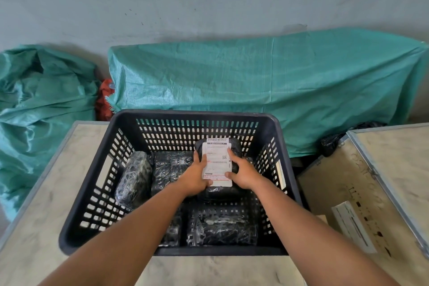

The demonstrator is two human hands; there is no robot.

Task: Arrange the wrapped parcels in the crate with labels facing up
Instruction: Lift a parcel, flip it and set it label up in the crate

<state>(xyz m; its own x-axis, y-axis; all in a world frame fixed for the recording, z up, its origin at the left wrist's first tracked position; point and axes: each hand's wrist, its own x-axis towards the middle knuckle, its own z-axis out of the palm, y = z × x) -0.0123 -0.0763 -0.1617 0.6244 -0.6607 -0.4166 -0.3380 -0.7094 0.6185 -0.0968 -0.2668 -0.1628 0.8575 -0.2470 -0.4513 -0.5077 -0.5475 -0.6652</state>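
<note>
I observe my left hand [193,179] and right hand [243,175], fingers closed on the labelled parcel [217,162], label up, in the crate [197,114]. Placement under way; beyond the fingers, space remains for lowering it flat.

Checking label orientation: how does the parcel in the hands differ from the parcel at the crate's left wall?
The held parcel shows a white label facing up; the left-wall parcel shows none. Both hands, left hand and right hand, grasp the first; the second lies untouched. Both are black, plastic-wrapped.
</note>
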